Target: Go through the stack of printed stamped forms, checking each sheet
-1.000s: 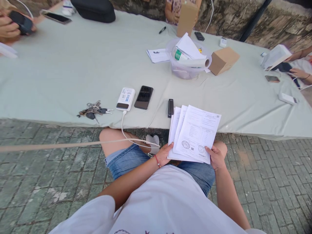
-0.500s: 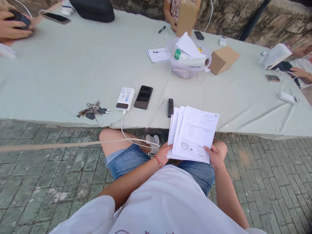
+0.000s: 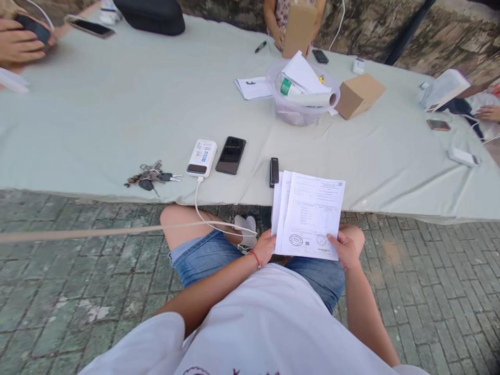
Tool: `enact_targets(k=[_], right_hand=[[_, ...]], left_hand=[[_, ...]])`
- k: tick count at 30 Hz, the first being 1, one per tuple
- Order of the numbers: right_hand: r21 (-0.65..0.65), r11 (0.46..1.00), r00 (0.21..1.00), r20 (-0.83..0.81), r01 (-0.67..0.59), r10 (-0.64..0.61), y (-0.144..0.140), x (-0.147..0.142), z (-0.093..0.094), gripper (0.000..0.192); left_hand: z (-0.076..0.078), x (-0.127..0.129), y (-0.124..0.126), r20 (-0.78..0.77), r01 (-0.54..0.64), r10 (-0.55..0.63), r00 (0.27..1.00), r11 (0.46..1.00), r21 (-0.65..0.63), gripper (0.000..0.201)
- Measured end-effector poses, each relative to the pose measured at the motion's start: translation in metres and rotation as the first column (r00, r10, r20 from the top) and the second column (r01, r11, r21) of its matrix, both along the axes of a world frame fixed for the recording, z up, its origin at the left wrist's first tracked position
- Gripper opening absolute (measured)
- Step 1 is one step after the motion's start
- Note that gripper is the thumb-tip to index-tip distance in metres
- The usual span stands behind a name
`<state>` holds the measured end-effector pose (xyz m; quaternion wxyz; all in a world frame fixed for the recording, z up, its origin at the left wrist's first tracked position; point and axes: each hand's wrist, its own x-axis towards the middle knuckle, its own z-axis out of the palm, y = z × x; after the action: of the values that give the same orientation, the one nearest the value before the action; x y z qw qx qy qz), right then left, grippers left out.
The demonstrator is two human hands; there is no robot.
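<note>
1. Left hand [image 3: 266, 246] and right hand [image 3: 346, 249] each grip a lower corner of the papers [image 3: 308, 214], held over the lap at the table [image 3: 97, 114] edge.
2. Top sheet: printed lines, two round stamps; text too small to read.
3. On table: power bank [image 3: 202, 157] with unreadable label, phone [image 3: 230, 154], keys [image 3: 150, 174], black stick [image 3: 274, 171].
4. Farther back: tub [image 3: 300, 112], box [image 3: 359, 95].

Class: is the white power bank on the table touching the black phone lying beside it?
Apart. The head view shows a strip of grey tablecloth between the power bank and the black phone.
</note>
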<state>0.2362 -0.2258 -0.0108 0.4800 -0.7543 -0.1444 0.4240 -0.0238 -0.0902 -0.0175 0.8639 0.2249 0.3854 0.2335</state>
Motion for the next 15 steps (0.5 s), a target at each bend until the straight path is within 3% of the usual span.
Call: enact_targets(k=[7,15], right_hand=[[0.083,0.974,0.976,0.042,0.209,-0.213,-0.008,0.017,0.006,0.055],[0.066,0.989,0.991,-0.020,0.134,-0.133,-0.005,0.006,0.020,0.055]], left_hand=[[-0.009,-0.003,-0.001,0.015,-0.035,0.035,0.999,0.999,-0.017,0.062],[0.002,-0.002,0.002,0.019,-0.094,0.097,0.995,0.988,-0.126,0.058]])
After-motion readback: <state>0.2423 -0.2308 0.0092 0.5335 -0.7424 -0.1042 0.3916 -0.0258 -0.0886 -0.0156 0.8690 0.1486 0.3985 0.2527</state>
